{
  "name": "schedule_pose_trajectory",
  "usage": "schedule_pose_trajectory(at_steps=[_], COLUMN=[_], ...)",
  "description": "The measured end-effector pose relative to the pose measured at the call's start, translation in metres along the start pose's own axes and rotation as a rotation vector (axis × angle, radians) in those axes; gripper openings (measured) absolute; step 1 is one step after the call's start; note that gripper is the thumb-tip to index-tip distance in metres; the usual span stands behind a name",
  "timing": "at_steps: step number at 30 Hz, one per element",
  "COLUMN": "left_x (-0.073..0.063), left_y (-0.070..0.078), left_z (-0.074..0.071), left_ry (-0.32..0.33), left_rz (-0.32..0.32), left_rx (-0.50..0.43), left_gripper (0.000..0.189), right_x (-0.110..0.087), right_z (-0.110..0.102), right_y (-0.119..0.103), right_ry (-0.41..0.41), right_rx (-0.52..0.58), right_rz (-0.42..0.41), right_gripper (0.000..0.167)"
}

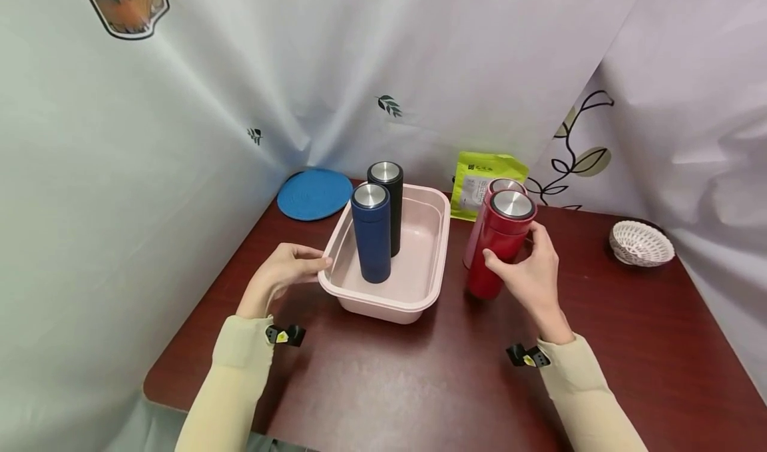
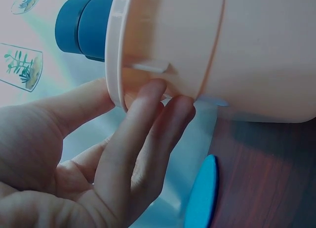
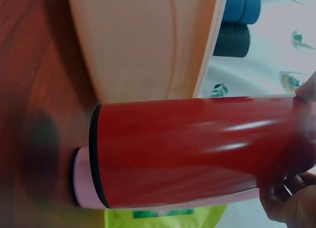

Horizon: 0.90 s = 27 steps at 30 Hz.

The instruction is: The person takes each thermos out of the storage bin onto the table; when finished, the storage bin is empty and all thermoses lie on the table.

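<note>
My right hand (image 1: 530, 275) grips a red thermos bottle (image 1: 500, 252) near its upper part, thumb on one side and fingers round the other. In the right wrist view the red bottle (image 3: 177, 151) seems to hang just above the table, beside a pink thermos bottle (image 1: 473, 249) that it partly hides. With thumb and fingers, my left hand (image 1: 290, 269) pinches the left rim of a pale pink plastic basin (image 1: 422, 299). Inside the basin stand a dark blue thermos bottle (image 1: 373, 239) and, behind it, a black one (image 1: 395, 206), both upright.
Behind the pink bottle, a yellow-green pouch (image 1: 464, 202) leans near the hanging cloth (image 1: 359, 72). A round blue mat (image 1: 314, 194) lies at the back left of the dark red table (image 1: 371, 385). At the far right sits a small white woven basket (image 1: 641, 244).
</note>
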<state>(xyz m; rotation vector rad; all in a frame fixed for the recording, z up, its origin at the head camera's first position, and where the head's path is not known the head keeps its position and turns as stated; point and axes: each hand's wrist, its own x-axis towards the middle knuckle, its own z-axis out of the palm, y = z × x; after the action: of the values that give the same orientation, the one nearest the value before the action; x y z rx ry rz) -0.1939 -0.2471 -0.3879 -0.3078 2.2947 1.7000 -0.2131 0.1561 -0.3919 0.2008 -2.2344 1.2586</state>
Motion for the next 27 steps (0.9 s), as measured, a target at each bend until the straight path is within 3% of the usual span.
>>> schedule_pose_trajectory(at_steps=[17, 27], left_x=[0.002, 0.001], left_y=[0.0, 0.0], left_z=[-0.001, -0.002], left_ry=[-0.017, -0.04], left_rz=[0.008, 0.028], left_rx=[-0.012, -0.031], left_gripper=[0.053, 0.049], right_x=[0.004, 0.015], right_z=[-0.018, -0.027], right_y=[0.027, 0.044], right_ry=[0.044, 0.148], right_rx=[-0.072, -0.096], right_rz=[0.084, 0.156], right_gripper=[0.061, 0.065])
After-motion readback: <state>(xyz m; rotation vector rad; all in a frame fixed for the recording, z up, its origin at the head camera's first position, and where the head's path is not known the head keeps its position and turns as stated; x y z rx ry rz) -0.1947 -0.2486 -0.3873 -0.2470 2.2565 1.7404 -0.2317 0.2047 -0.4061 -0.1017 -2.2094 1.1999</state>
